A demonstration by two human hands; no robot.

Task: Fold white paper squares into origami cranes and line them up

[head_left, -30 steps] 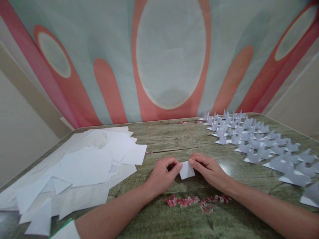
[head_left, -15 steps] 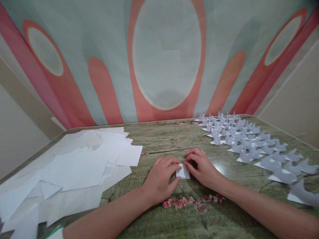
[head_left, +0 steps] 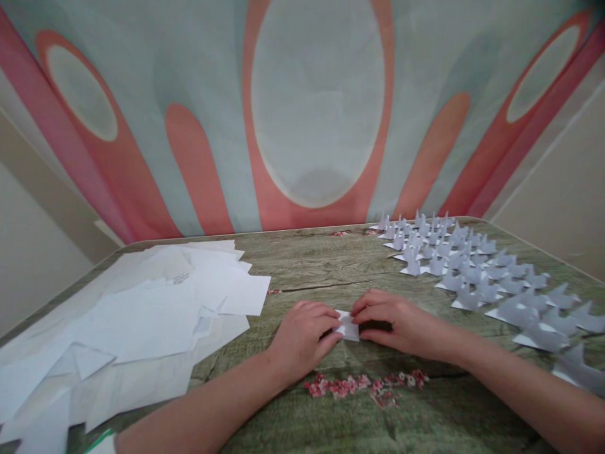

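A small folded square of white paper [head_left: 348, 328] lies on the wood-patterned table [head_left: 302, 258] between my hands. My left hand [head_left: 307, 334] pinches its left side, thumb near the lower edge and index finger near the upper. At the paper's right side, the fingertips and thumb of my right hand [head_left: 390, 318] grip its edge, with a dark gap between the thumb and the fingers. The fingertips cover the paper's left and right margins, so the exact folds there are hidden.
Loose white sheets [head_left: 142, 315] are heaped on the left of the table. Several folded white paper figures [head_left: 467, 271] with upright points stand in rows on the right. Pink printed blossoms [head_left: 350, 384] mark the tabletop in front. A patterned backdrop [head_left: 316, 113] rises behind.
My right hand has turned and shifted slightly right and lower, its thumb now at the paper's right edge. My left hand stays at the left side, its fingers a little further over the paper.
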